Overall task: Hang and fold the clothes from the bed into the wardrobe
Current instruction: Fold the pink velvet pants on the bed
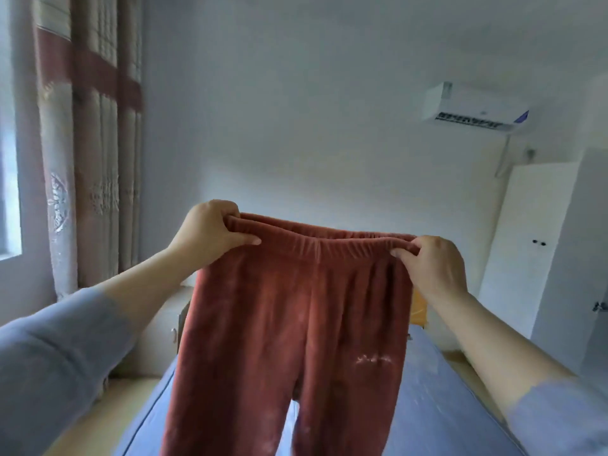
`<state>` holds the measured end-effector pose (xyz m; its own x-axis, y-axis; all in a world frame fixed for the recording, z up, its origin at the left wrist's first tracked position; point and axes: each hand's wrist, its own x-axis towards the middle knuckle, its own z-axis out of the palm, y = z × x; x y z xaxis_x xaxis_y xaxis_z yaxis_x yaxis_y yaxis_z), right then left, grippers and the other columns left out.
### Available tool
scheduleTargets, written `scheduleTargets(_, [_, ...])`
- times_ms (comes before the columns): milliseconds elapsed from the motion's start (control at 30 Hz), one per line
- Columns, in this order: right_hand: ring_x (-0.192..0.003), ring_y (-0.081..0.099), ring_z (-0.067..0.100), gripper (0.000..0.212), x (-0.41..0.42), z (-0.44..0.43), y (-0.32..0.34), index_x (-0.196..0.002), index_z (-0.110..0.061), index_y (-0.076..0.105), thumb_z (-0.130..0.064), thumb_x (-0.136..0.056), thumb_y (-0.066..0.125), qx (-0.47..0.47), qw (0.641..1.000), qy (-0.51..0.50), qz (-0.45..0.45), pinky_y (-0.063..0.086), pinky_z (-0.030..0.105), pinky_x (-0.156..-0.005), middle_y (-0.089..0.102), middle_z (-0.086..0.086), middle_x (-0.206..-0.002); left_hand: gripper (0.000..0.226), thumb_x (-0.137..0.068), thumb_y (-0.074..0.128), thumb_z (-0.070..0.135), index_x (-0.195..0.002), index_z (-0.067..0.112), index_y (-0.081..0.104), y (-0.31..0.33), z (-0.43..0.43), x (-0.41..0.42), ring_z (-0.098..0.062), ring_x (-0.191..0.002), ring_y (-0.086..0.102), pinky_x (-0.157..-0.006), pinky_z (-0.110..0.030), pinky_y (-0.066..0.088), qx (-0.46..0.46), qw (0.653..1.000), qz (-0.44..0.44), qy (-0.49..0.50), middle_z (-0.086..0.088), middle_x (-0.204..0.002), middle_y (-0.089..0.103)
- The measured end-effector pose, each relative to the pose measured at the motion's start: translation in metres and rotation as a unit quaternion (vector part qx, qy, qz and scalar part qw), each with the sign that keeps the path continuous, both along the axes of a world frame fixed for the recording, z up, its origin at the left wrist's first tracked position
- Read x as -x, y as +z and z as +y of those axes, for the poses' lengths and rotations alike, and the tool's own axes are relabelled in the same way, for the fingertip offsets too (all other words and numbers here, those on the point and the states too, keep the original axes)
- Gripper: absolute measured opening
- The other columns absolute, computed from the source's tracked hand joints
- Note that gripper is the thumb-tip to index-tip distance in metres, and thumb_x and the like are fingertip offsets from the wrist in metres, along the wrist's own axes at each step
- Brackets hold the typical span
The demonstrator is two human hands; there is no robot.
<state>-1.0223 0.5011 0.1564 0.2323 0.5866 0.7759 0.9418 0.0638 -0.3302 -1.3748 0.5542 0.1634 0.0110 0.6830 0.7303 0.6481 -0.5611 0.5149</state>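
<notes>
A pair of rust-red fleece trousers (296,307) hangs in the air in front of me, waistband up and stretched level, legs dropping out of the bottom of the frame. My left hand (210,232) grips the left end of the elastic waistband, fingers curled over its top edge. My right hand (431,258) grips the right end the same way. Below the trousers lies the bed with a blue cover (437,406). A white wardrobe door (526,258) with small dark knobs stands at the right.
A patterned beige and maroon curtain (88,143) hangs beside a window at the left. An air conditioner (473,108) is mounted high on the right wall. A pale bedside cabinet (161,324) stands left of the bed, and something orange (418,307) shows behind the trousers.
</notes>
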Motion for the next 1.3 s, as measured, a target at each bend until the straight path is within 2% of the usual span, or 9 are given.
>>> scheduleTargets(300, [-0.06,0.049,0.013,0.022,0.024,-0.019,0.053,-0.078,-0.014,0.057,-0.027,-0.08,0.074,-0.123,0.99,0.043,0.044,0.027,0.021,-0.05,0.053,-0.007,-0.067,0.049,-0.054,0.091,0.037,-0.077,0.021,0.051,0.06,-0.022,0.019,-0.009,-0.06,0.047,-0.051,-0.026,0.033,-0.077,0.995,-0.04,0.058,0.006,-0.064,0.052])
scheduleTargets(400, [-0.07,0.054,0.016,0.029,0.03,-0.017,0.052,-0.1,-0.012,0.053,-0.021,-0.082,0.073,-0.089,0.99,0.089,0.064,0.037,0.023,-0.056,0.06,-0.001,-0.084,0.05,-0.055,0.091,0.035,-0.092,0.025,0.058,0.056,-0.024,0.023,-0.016,-0.073,0.055,-0.061,-0.026,0.038,-0.049,0.995,-0.059,0.065,0.006,-0.075,0.058])
scheduleTargets(467, [-0.081,0.056,0.018,0.031,0.033,-0.017,0.052,-0.111,-0.009,0.058,-0.021,-0.085,0.07,-0.042,0.993,0.108,0.039,0.039,0.023,-0.064,0.061,0.001,-0.091,0.037,-0.057,0.09,0.036,-0.078,0.02,0.064,0.057,-0.025,0.027,-0.018,-0.069,0.057,-0.057,-0.025,0.038,-0.046,0.995,-0.029,0.086,0.009,-0.066,0.059])
scheduleTargets(633, [-0.07,0.052,0.017,0.016,0.037,-0.016,0.053,-0.077,-0.012,0.057,-0.021,-0.089,0.063,-0.002,0.992,0.129,-0.015,0.03,0.022,-0.053,0.056,0.004,-0.079,0.034,-0.062,0.086,0.039,-0.063,0.015,0.063,0.057,-0.029,0.035,-0.018,-0.059,0.056,-0.051,-0.025,0.038,-0.031,0.994,0.0,0.107,0.0,-0.057,0.058])
scheduleTargets(800, [-0.055,0.043,0.012,0.026,0.046,-0.016,0.056,-0.064,-0.014,0.046,-0.023,-0.082,0.062,0.016,0.965,0.192,0.179,0.032,0.027,-0.051,0.048,-0.004,-0.06,0.04,-0.07,0.077,0.047,-0.064,0.01,0.063,0.057,-0.036,0.023,-0.018,-0.056,0.054,-0.046,-0.025,0.034,0.104,0.979,0.0,0.176,-0.003,-0.06,0.058])
scheduleTargets(867, [-0.06,0.047,0.014,0.02,0.052,-0.016,0.055,-0.066,-0.015,0.051,-0.024,-0.08,0.063,0.023,0.929,0.211,0.304,0.037,0.026,-0.056,0.05,-0.002,-0.064,0.034,-0.069,0.077,0.039,-0.076,0.007,0.066,0.055,-0.039,0.013,-0.02,-0.059,0.06,-0.048,-0.023,0.043,0.187,0.969,-0.118,0.109,-0.006,-0.069,0.064])
scheduleTargets(967, [-0.08,0.059,0.024,0.02,0.059,-0.019,0.056,-0.085,-0.01,0.062,-0.028,-0.079,0.065,0.048,0.85,0.204,0.483,0.047,0.031,-0.07,0.061,0.005,-0.085,0.023,-0.079,0.067,0.025,-0.091,0.007,0.063,0.052,-0.046,-0.002,-0.022,-0.06,0.063,-0.054,-0.027,0.055,0.34,0.864,-0.353,-0.115,-0.01,-0.079,0.067])
scheduleTargets(1100, [-0.084,0.062,0.028,0.032,0.072,-0.029,0.062,-0.104,-0.005,0.062,-0.026,-0.081,0.064,0.043,0.79,0.237,0.564,0.048,0.032,-0.065,0.064,0.012,-0.096,0.015,-0.091,0.057,0.018,-0.076,0.015,0.054,0.051,-0.055,-0.022,-0.01,-0.042,0.05,-0.044,-0.018,0.05,0.326,0.789,-0.477,-0.21,0.0,-0.053,0.05])
scheduleTargets(1300, [-0.076,0.065,0.014,0.026,0.118,-0.06,0.047,-0.113,-0.029,0.044,-0.027,-0.09,0.057,-0.06,0.888,0.284,0.358,0.056,0.034,-0.065,0.063,0.0,-0.091,0.013,-0.086,0.065,0.017,-0.083,0.005,0.063,0.045,-0.086,-0.057,-0.013,-0.05,0.061,-0.052,-0.024,0.056,0.198,0.884,-0.394,-0.154,-0.004,-0.062,0.063])
